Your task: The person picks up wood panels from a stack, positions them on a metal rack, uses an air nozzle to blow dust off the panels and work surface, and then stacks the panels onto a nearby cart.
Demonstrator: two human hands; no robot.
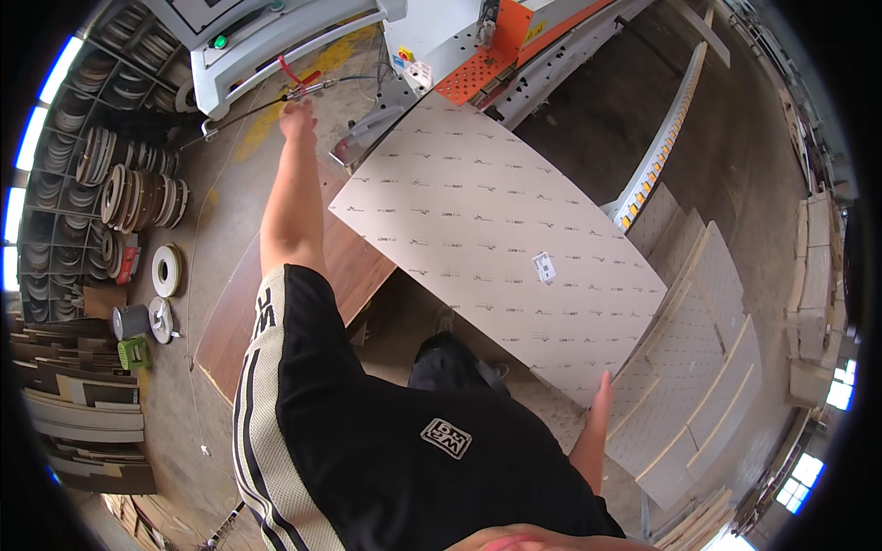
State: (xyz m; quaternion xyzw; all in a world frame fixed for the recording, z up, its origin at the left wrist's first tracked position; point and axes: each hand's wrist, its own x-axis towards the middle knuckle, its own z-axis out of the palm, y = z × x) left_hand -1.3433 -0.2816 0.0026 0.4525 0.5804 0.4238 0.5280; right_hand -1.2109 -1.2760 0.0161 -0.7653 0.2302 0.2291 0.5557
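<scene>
A large pale laminate panel (487,211), with rows of small dark print and a white label, slants across the middle in front of me. Its far end meets the orange machine. At its near right edge, close to the corner, is my right hand (599,402), thumb up along the edge and the other fingers mostly hidden. My left arm reaches far forward on the left. There my left hand (297,118) is closed at what looks like an air blow gun (312,89) with a red lever and a long thin nozzle; the fingers show small.
A brown wood-grain board (358,275) lies under my left arm. Left stand edge-band reels (138,197) on a rack. Ahead are an orange machine part (487,69) and a grey machine frame (276,69). A roller rail (661,147) runs right, near stacked panels (703,331).
</scene>
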